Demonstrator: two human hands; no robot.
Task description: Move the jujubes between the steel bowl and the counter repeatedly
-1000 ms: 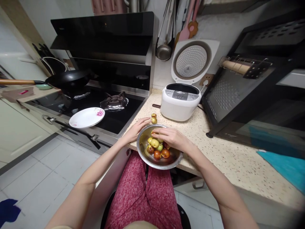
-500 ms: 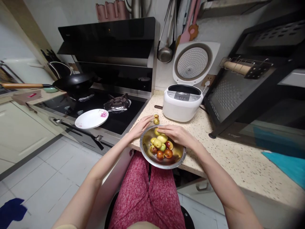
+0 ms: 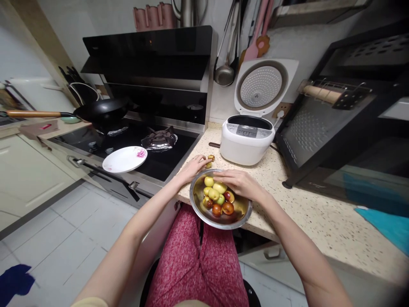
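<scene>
A metal bowl [image 3: 198, 207] sits at the counter's front edge, holding several small green, yellow and red-brown fruits [image 3: 213, 194]. My right hand [image 3: 238, 182] lies over the bowl's far right side, fingers resting on the fruit there; I cannot tell whether it grips one. My left hand [image 3: 193, 167] is on the counter just behind the bowl's left rim, fingertips closing around a small fruit [image 3: 209, 164]. Another small fruit [image 3: 211, 157] lies beside it on the counter.
A white rice cooker [image 3: 247, 138] with its lid up stands behind the bowl. To the left is a black stove [image 3: 128, 136] with a white plate [image 3: 124, 159] and a wok [image 3: 102, 109]. A black rack [image 3: 332, 123] is at right, a blue cloth [image 3: 386, 224] at far right.
My left hand has slid right along the counter onto the loose fruit behind the bowl. My right hand shifted slightly right in the bowl, uncovering more fruit.
</scene>
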